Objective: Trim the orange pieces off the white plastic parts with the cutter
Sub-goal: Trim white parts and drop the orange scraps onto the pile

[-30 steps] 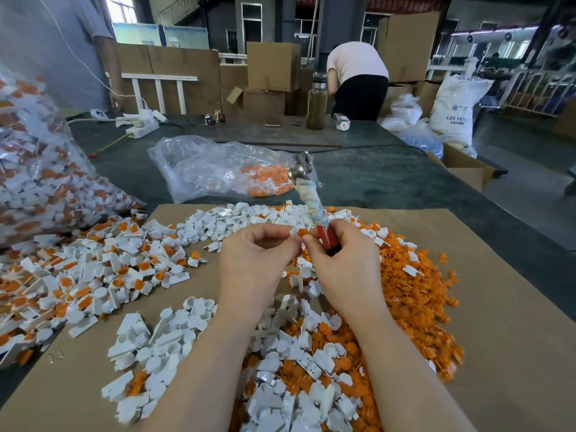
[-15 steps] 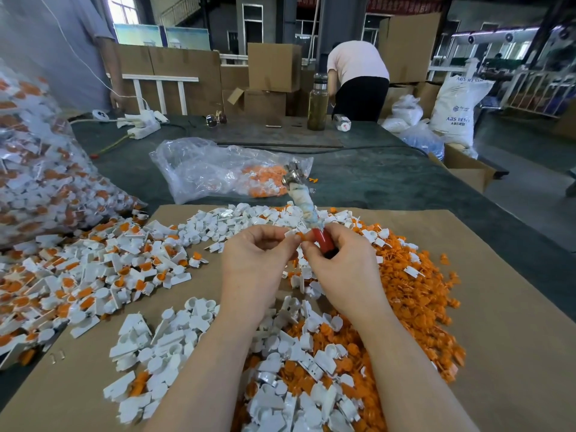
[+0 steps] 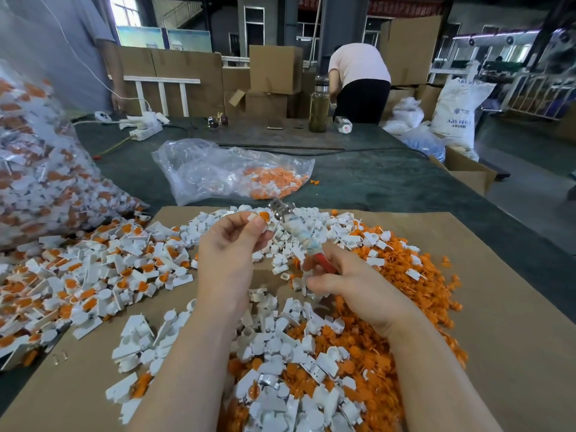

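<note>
Clear plastic bag [image 3: 199, 173] holds orange pieces [image 3: 274, 179]; big bag [image 3: 40, 169] holds untrimmed parts.

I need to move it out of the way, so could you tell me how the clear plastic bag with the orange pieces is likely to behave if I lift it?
The clear plastic bag looks thin and crumpled, so it would probably flop and sag. The orange pieces fill only one end, so it is likely light, with the load sliding to the lowest corner. Its mouth cannot be made out, so pieces may spill.
</note>
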{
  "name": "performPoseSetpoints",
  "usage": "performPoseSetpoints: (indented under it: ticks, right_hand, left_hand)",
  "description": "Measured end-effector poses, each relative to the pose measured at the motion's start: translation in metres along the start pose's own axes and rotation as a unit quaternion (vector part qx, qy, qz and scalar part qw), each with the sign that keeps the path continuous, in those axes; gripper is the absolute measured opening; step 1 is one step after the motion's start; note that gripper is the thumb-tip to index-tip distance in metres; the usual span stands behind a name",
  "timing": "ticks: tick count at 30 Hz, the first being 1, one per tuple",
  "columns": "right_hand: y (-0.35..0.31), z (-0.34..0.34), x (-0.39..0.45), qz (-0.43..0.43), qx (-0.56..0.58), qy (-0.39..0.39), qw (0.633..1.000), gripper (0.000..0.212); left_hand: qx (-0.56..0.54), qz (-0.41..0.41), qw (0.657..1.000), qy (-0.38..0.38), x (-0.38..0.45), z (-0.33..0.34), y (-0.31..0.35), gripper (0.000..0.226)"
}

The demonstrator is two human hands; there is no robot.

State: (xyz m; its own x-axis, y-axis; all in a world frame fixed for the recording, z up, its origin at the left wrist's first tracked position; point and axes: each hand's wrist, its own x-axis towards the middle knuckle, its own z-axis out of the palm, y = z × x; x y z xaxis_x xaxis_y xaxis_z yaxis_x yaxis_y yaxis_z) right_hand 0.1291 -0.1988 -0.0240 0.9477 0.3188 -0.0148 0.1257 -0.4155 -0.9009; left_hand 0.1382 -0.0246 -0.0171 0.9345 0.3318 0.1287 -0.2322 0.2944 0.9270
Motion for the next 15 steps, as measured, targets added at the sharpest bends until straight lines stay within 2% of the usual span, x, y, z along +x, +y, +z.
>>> performPoseSetpoints:
  ticks: [11,13,15]
  right_hand:
    - [-0.0025,0.0005,-0.002,0.008,-0.013,-0.04,0.999,0.036]
    - [-0.0026,0.0017,-0.0017,0.002,-0.003,-0.033,0.999,0.032]
    - [-0.002,0.005,0.0003,-0.013,0.006,0.011,1.0,0.026]
  left_hand:
    - [0.024,0.013,1.0,-0.008,0.0004,-0.0025,0.0027,0.013]
    - [0.031,0.022,0.999,-0.002,0.0001,-0.0024,0.0025,0.01]
    - [0.063,0.036,0.997,0.007,-0.0007,-0.0013,0.0012,0.007]
